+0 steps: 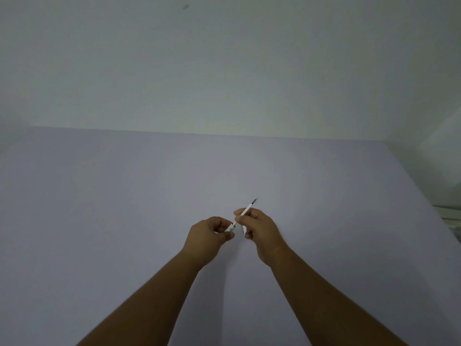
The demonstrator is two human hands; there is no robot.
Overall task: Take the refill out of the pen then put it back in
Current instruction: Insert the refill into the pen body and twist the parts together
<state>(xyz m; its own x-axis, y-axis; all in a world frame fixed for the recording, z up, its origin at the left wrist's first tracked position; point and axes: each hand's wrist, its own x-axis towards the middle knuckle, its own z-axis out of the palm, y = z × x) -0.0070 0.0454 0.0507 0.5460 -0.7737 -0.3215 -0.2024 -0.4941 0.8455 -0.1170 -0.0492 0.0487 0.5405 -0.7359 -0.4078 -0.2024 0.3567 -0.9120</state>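
Both my hands are held close together above the lavender table (pixel 124 221). My left hand (pixel 208 237) pinches a short, thicker white pen part (pixel 230 227) with a dark ring at its top. A thin white refill (pixel 247 211) with a dark, blurred end (pixel 254 201) slants up to the right from that part. My right hand (pixel 262 231) grips the refill between fingertips. The refill's lower end meets the pen part; I cannot tell how deep it sits. A small white piece (pixel 244 230) shows under my right fingers, mostly hidden.
A plain pale wall (pixel 224 71) rises behind the table's far edge. The table's right edge runs diagonally at the right, with a pale object (pixel 449 216) beyond it. Both my forearms reach in from the bottom of the view.
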